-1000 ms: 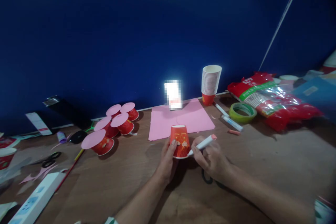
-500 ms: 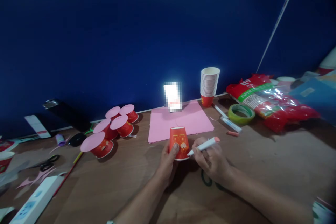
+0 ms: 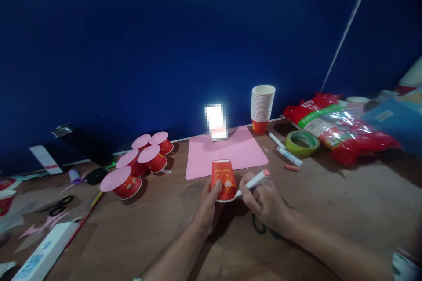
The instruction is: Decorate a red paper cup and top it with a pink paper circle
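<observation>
An upside-down red paper cup (image 3: 223, 179) with a printed pattern stands on the wooden table (image 3: 329, 202), at the near edge of a pink paper sheet (image 3: 227, 151). My left hand (image 3: 209, 204) is wrapped round the cup's left side and holds it. My right hand (image 3: 263, 202) grips a white marker (image 3: 253, 182) with a pink end, its tip touching the cup's lower right rim.
Several upside-down red cups with pink paper discs (image 3: 136, 167) sit to the left. A stack of cups (image 3: 262, 107), green tape roll (image 3: 302, 142), a pen (image 3: 290, 156) and a bag of cups (image 3: 339, 129) lie at right. Black scissors (image 3: 259, 224) peek from under my right hand.
The marker's pink end has dipped a little and the tip has shifted slightly along the cup's rim. Both hands stay on the cup and marker.
</observation>
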The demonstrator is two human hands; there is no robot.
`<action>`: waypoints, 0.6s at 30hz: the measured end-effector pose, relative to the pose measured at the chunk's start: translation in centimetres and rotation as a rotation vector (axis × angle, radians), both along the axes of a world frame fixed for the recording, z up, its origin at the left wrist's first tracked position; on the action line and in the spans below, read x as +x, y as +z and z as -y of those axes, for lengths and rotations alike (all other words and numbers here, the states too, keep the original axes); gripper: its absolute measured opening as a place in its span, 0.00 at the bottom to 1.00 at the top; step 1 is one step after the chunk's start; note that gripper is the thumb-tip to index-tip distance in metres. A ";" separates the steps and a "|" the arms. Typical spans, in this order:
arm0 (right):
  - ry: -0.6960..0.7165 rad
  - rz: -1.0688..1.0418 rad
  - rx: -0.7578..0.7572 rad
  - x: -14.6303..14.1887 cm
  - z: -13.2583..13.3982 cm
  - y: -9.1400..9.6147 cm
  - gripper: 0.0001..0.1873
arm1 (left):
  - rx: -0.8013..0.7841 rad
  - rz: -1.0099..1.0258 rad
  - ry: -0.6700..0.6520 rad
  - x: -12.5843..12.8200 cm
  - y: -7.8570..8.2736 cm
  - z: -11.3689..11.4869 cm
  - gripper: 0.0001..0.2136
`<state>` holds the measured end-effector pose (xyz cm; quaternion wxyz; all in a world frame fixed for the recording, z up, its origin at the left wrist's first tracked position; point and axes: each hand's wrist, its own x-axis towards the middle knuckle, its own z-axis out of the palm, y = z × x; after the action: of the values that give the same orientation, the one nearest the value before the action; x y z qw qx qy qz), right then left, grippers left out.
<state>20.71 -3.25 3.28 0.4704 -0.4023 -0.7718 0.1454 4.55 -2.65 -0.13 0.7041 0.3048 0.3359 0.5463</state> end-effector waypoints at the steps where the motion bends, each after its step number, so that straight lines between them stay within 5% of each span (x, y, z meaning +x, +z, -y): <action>1: 0.007 -0.004 -0.023 0.0 0.0 0.0 0.10 | 0.004 0.003 0.005 0.0 0.1 0.0 0.15; 18: -0.039 -0.025 0.066 0.2 -0.1 -0.4 0.09 | -0.017 -0.005 -0.035 -0.1 0.3 0.1 0.16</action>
<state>20.87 -3.18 2.91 0.4957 -0.3995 -0.7624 0.1156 4.48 -2.72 0.13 0.7152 0.3062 0.3368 0.5304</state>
